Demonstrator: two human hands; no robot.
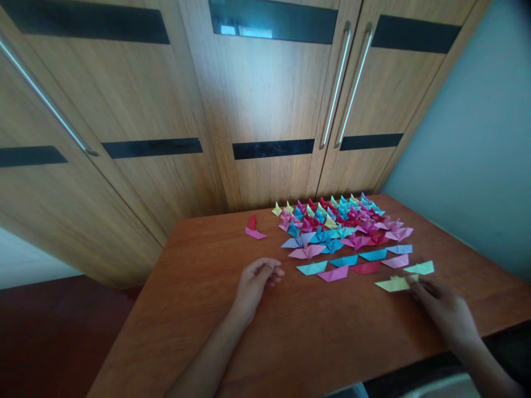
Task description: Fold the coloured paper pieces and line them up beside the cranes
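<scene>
My right hand pinches the end of a yellow folded paper piece low over the table, its fingertips partly covering it. Just behind it lies a pale green folded piece. Left of that are two rows of flat folded pieces, among them a turquoise one, a magenta one and a red one. My left hand hovers at or rests on the table left of these rows, fingers curled in and thumb against them; nothing shows in it.
Many colourful origami figures stand close together at the back of the brown table. Apart from them, a red and a pink folded piece lie at the back left. Wooden cabinet doors rise behind, and a pale wall borders the right.
</scene>
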